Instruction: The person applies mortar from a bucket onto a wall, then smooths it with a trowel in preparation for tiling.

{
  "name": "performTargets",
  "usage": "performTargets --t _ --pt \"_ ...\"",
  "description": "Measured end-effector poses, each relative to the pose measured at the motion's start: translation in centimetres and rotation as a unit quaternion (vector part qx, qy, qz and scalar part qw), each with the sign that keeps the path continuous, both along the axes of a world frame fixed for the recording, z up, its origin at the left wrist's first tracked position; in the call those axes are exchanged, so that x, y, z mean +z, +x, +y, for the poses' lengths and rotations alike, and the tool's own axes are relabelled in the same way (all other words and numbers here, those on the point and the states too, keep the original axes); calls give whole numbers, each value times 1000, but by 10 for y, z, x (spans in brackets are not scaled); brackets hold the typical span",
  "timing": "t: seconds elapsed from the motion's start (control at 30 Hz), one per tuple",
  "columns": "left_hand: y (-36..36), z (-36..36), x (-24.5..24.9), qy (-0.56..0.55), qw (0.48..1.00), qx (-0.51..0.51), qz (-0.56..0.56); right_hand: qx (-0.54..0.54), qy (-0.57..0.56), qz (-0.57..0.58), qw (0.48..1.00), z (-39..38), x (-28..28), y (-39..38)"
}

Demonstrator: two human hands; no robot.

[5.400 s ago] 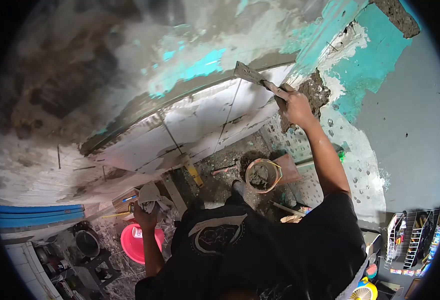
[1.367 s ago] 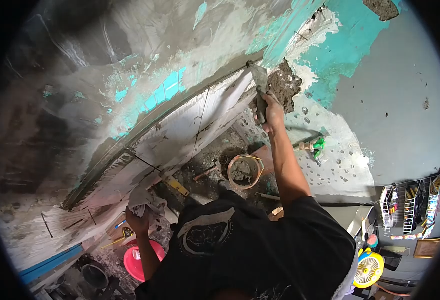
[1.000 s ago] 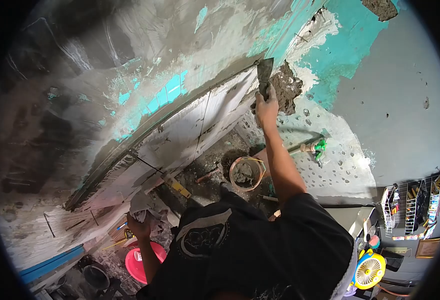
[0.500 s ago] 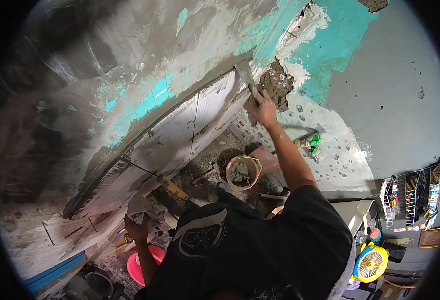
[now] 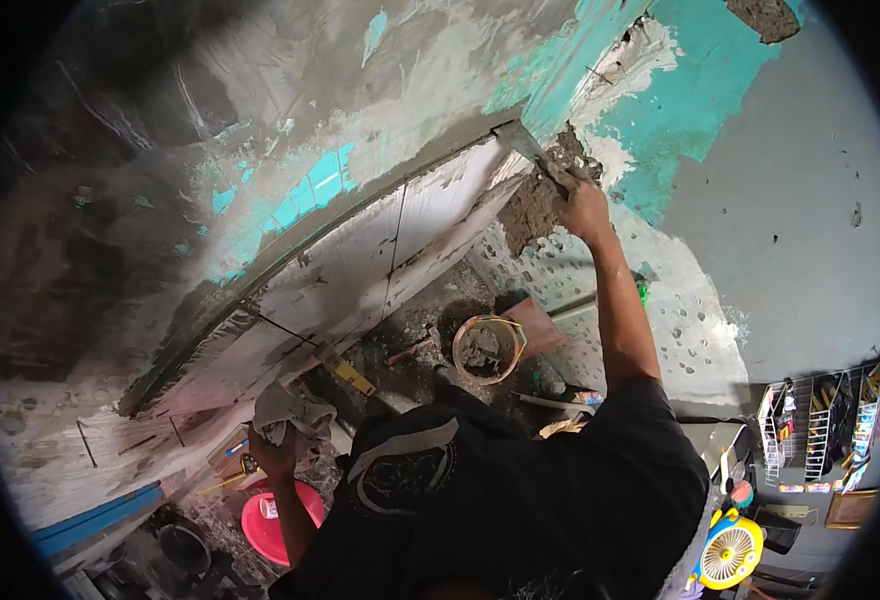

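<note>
My right hand (image 5: 587, 212) grips a putty knife (image 5: 522, 142). Its blade lies against the right end of the white tile strip (image 5: 430, 200), at the corner where rough brown mortar (image 5: 532, 212) fills a broken patch of wall. Down at the left, my left hand (image 5: 274, 455) is closed on a crumpled grey cloth (image 5: 290, 412), its fingers partly hidden by it. A band of wet grey mortar (image 5: 360, 212) runs along the upper edge of the tiles.
On the dirty floor stand a bucket of mortar (image 5: 457, 352) and a pink basin (image 5: 256, 522). A yellow level (image 5: 348, 374) leans by the tiles. A yellow-and-blue fan (image 5: 730, 552) and wire racks (image 5: 818, 425) are at the right. Wall paint is patchy turquoise.
My right hand has moved right with the putty knife, toward the wall corner, and the blade lies flatter. My left hand stays low with the cloth. The view has shifted slightly.
</note>
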State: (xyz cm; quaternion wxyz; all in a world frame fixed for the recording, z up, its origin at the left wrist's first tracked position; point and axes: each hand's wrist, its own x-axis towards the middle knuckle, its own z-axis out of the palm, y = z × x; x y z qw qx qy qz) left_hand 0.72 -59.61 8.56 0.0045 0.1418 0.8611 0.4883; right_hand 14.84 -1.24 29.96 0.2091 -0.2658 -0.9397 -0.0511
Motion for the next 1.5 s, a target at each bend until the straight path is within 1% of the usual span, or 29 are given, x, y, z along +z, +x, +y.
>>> performTargets --t 0.07,0.1,0.2,0.23,0.33,0.37,0.43,0.47,0.5,0.6,0.63,0.7,0.73,0.77,0.8,0.83,0.9,1.03,1.13,1.23,1.27,1.33,1.37,1.4,1.47,1.5 --pt "5 -2 -2 1 1000 2 -8 -9 -11 -31 999 9 -5 0" --pt "7 -2 -2 -3 1000 5 -11 -19 -25 -47 998 2 4 -3" --pt "12 1 2 -27 1000 8 -10 27 -14 -71 997 10 13 -4" --pt "13 2 4 -37 999 6 -9 16 -18 -88 996 3 25 -8" --pt "13 8 0 12 999 -18 -25 18 -44 -161 986 5 53 -15" --pt "12 10 0 -4 1000 -20 -18 45 -25 -149 987 10 51 -14" --pt "12 17 3 -31 999 -17 -5 45 -34 -147 988 12 53 -10" --pt "13 21 6 -19 1000 -17 -4 49 -37 -146 987 12 54 -11" --pt "13 25 11 -6 1000 -17 -3 41 -60 -136 988 15 52 -9" --pt "19 32 14 17 1000 -3 0 -17 -45 -211 976 6 65 0" --pt "20 32 14 22 1000 2 2 -20 -71 -203 976 8 60 8" --pt "21 31 11 11 1000 12 -5 35 -125 -27 991 19 34 22" --pt "25 32 9 6 1000 19 -10 64 -150 59 985 29 18 27" --pt "28 33 10 6 1000 17 -15 79 -240 119 960 34 9 25" --pt "28 35 12 7 1000 13 -19 58 -332 166 927 38 2 25" --pt "27 37 13 8 1000 8 -22 34 -419 213 882 27 3 16" --pt "25 37 10 -16 1000 2 -13 -15 -575 301 761 8 5 1" --pt "18 39 17 -28 999 -21 12 -12 -581 275 766 4 5 -14" --pt "18 36 19 -17 1000 -16 12 -25 -574 264 775 -10 11 -23" --pt "19 29 13 -16 1000 -15 -1 -7 -604 235 761 -37 26 -28" --pt "19 28 12 -20 1000 -20 4 -52 -604 201 770 -43 26 -30" --pt "19 25 11 -27 999 -29 13 -46 -616 203 759 -73 28 -37" --pt "17 24 8 -27 999 -29 9 -14 -616 198 763 -83 24 -38" --pt "15 23 4 -28 999 -29 6 -6 -633 212 745 -93 27 -37" --pt "11 17 4 -25 999 -30 3 16 -647 238 724 -94 24 -34" --pt "8 15 4 -18 999 -29 4 -13 -625 257 737 -94 28 -33"
